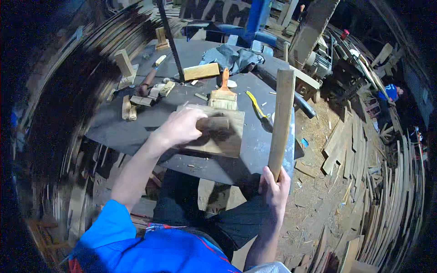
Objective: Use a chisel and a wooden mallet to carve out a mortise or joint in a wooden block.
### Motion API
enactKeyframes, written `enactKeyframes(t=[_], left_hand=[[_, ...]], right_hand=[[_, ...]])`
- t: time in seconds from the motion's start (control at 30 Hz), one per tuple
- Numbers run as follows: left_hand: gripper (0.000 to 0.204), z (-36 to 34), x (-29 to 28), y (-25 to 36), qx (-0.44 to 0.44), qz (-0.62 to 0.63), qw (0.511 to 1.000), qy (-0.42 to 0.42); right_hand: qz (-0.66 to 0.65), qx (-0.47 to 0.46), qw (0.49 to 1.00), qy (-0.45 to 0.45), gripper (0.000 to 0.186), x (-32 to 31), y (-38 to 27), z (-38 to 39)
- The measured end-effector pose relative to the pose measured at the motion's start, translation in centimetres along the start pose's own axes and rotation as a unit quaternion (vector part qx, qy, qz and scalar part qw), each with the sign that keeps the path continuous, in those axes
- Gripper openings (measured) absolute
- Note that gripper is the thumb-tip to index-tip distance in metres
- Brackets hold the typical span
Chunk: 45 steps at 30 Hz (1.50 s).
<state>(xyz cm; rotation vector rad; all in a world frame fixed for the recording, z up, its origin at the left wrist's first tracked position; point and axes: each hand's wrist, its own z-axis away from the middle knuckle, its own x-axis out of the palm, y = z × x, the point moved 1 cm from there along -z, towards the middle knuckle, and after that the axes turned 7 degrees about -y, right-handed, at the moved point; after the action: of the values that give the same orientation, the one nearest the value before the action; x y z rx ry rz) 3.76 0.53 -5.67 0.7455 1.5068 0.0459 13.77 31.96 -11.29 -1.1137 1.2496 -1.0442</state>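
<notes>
Over the table, my left hand (180, 125) is closed around a short brown wooden piece (216, 123), whose blunt end sticks out to the right of my fingers. Below it lies a flat wooden board (231, 144), partly covered by my hand and its shadow. I cannot tell whether the brown piece touches the board. Closer to me on the right, my right hand (275, 186) grips the lower end of a long wooden stick (282, 116), held upright with a slight tilt. A wide paintbrush (224, 93) with an orange handle lies at the board's far edge.
On the dark table (104, 123) lie a yellow-handled tool (256, 104), a wood block (201, 71), a saw blade (170, 41), small offcuts (142, 100) and a grey cloth (234, 59). Stacked planks (391, 195) line the right side. Another person (390, 92) is far right.
</notes>
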Motion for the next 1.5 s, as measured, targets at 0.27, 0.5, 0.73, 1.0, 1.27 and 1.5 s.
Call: enactKeyframes(t=[0.27, 0.5, 0.73, 1.0, 1.27, 1.5], left_hand=[[0.03, -3.2, -0.3, -0.4, 0.052, -0.002, 0.999, 0.002], [0.023, -3.1, -7.2, 4.0, 0.102, 0.357, 0.923, 0.098], [0.036, -5.0, -5.1, 5.3, 0.18, 0.608, 0.766, 0.099], [0.027, -5.5, -2.2, 1.8, 0.144, 0.695, 0.703, 0.054], [0.047, -2.2, -7.1, -1.0, 0.246, 0.585, 0.759, 0.146], [0.065, 1.2, -9.6, -0.2, 0.134, 0.597, 0.732, 0.301]], right_hand=[[-0.007, 0.018, 1.0, 0.02, 0.024, 0.3, -0.8, 0.5], [0.014, -0.015, 1.0, 0.01, 0.022, 0.0, -0.1, 0.1], [0.015, 0.006, 1.0, 0.006, 0.023, 0.1, -0.3, 0.0], [0.016, 0.007, 1.0, 0.009, 0.024, 0.0, 0.2, -0.3], [0.0, 0.011, 1.0, 0.012, 0.023, -0.1, 0.3, -0.3], [-0.057, -0.051, 0.983, 0.165, 0.027, 0.8, 2.3, 0.1]])
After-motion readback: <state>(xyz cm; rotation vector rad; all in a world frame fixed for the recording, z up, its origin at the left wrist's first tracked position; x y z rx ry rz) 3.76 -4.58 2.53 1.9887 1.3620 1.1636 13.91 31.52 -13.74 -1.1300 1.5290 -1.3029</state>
